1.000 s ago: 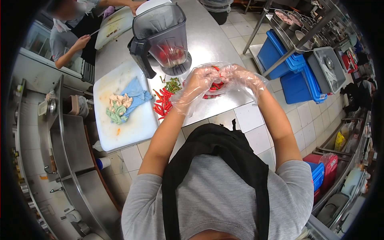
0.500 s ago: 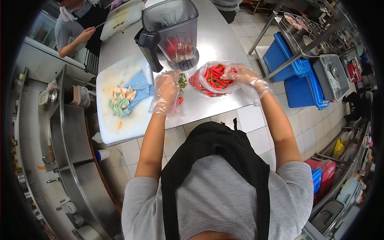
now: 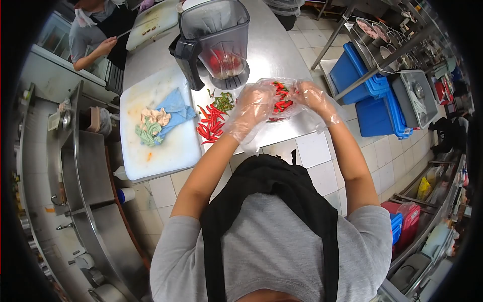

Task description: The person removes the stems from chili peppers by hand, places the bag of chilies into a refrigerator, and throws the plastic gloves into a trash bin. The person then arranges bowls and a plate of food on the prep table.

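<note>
A clear plastic bag of red chilies [image 3: 283,104] lies on the steel table, with both my hands at it. My left hand [image 3: 255,104], in a clear plastic glove, is closed at the bag's left side; its fingertips are partly hidden. At the right side my gloved right hand [image 3: 313,96] has its fingers pinched together, with red chili showing at the tips. Left of my left hand lies a loose pile of red chilies [image 3: 213,124]. Just behind that pile sits a small heap of green chili stems [image 3: 223,101].
A blender jug [image 3: 216,38] with red contents stands behind the chilies. Crumpled cloths [image 3: 163,116] lie on a white cutting board [image 3: 138,163]. Another person [image 3: 95,43] holds a thin tool at the far left. Blue tubs [image 3: 375,110] stand beneath a rack at right.
My left hand has moved right from above the loose chili pile to the bag, uncovering the pile and stems. My right hand has shifted slightly and stays at the bag.
</note>
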Tool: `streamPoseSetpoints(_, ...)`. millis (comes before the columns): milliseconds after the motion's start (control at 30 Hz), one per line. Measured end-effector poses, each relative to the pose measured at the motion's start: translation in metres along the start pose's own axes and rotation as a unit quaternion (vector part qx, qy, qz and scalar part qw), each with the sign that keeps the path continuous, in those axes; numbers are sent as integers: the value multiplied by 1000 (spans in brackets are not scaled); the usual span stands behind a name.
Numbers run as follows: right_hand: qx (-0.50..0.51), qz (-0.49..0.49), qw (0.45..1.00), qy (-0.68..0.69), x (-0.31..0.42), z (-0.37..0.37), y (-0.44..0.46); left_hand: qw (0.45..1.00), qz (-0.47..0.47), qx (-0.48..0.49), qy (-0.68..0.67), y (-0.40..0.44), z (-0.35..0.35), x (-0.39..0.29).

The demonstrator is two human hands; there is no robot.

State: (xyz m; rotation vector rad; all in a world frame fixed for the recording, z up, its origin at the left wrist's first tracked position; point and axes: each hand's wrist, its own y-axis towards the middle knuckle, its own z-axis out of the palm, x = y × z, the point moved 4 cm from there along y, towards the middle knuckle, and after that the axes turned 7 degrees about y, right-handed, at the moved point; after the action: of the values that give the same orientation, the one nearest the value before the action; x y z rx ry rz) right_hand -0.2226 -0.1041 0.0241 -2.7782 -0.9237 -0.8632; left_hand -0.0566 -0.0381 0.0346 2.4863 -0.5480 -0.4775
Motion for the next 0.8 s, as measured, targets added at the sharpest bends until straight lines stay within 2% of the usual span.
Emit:
streamPoseSetpoints(100,-19,-24,999,11,13,-13,-3,998,26,-57,2,4,15,-4)
streamPoseSetpoints(167,-20,-46,999,3,18,-8,-5,997,-9,-71,29,6,20,-7)
streamPoseSetpoints(233,-34,-76,996,12,14,2,-8,996,-62,38,45,7,26,-3)
streamPoseSetpoints(267,-18,-108,994,13,16,3,-9,994,-67,53,73,6,33,-2)
streamPoseSetpoints(433,32,-103,993,44,24,4,-7,998,-47,2,41,-14,21,0)
streamPoseSetpoints(467,24,-102,987,122,18,10,-8,994,-8,-48,-94,-17,17,3)
streamPoseSetpoints(500,17,-99,975,200,14,13,-9,968,31,-96,-229,-22,10,5)
streamPoseSetpoints(533,17,-97,975,200,15,13,-10,915,-139,144,-351,-13,1,9)
streamPoseSetpoints(567,33,-69,968,237,16,15,-10,914,-139,145,-352,-18,-2,17)
streamPoseSetpoints(633,50,-42,960,274,26,15,-7,825,-209,104,-515,-30,0,41)
streamPoseSetpoints(667,88,-32,967,237,36,19,-4,825,-210,103,-514,-39,0,52)
streamPoseSetpoints(700,126,-23,971,201,47,27,-1,860,-193,12,-472,-49,-5,66)
streamPoseSetpoints(733,61,-99,975,191,62,37,-3,886,-173,-78,-424,-57,-16,76)
streamPoseSetpoints(767,-5,-175,968,180,78,53,-6,886,-175,-78,-423,-61,-19,89)
streamPoseSetpoints(800,32,-179,975,129,91,71,-4,907,-216,5,-361,-61,-18,104)
